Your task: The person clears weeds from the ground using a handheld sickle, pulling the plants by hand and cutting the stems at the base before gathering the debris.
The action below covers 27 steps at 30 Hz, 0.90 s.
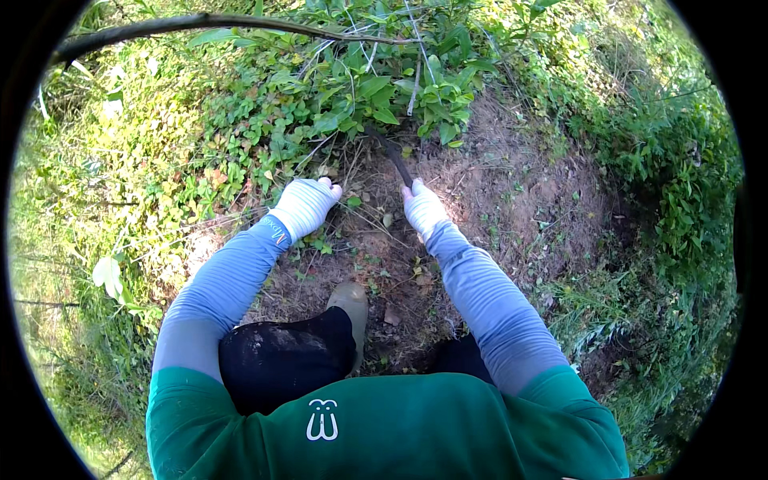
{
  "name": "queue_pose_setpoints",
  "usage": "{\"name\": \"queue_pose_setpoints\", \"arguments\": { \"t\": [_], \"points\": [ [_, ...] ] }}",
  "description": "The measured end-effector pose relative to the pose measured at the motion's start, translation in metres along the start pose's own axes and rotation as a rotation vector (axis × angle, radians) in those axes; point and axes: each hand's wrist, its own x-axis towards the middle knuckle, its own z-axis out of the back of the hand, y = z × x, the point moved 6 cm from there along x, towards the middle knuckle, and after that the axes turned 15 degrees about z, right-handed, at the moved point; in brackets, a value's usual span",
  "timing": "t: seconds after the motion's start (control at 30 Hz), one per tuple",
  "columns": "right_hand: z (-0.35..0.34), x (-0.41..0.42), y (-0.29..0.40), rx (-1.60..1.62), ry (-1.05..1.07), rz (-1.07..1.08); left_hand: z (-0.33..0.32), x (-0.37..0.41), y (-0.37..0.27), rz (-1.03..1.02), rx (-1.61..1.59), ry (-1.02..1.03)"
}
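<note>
My right hand (423, 207), in a pale sleeve that covers the palm, is closed around the near end of a dark, blade-like tool (393, 157). The tool points up and left, and its far end disappears beneath a leafy green shrub (384, 99). My left hand (309, 205), covered the same way, is held with curled fingers over dry stems (360, 213), left of the tool. Whether it grips any of those stems cannot be made out.
A bare woody branch (210, 21) crosses the top left. Low leafy ground cover (240, 132) spreads on the left, and brown soil with dry litter (528, 198) lies to the right. Denser bushes (690, 204) stand at far right. My boot (351, 300) is below my left hand.
</note>
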Motion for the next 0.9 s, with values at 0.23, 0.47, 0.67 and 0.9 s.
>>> {"name": "queue_pose_setpoints", "arguments": {
  "t": [0.23, 0.47, 0.67, 0.9],
  "points": [
    [-0.057, -0.153, -0.045, 0.068, 0.225, -0.381, -0.023, -0.049, 0.011, 0.045, -0.157, -0.056],
    [-0.014, -0.150, -0.042, 0.056, -0.033, -0.091, -0.061, -0.093, -0.006, 0.162, -0.093, 0.129],
    [0.012, -0.128, 0.010, -0.321, 0.156, 0.188, -0.003, -0.043, -0.019, -0.104, -0.215, -0.385],
    [0.042, -0.183, 0.040, -0.026, 0.127, 0.264, -0.036, 0.038, -0.031, -0.252, 0.144, 0.321]
  ]
}}
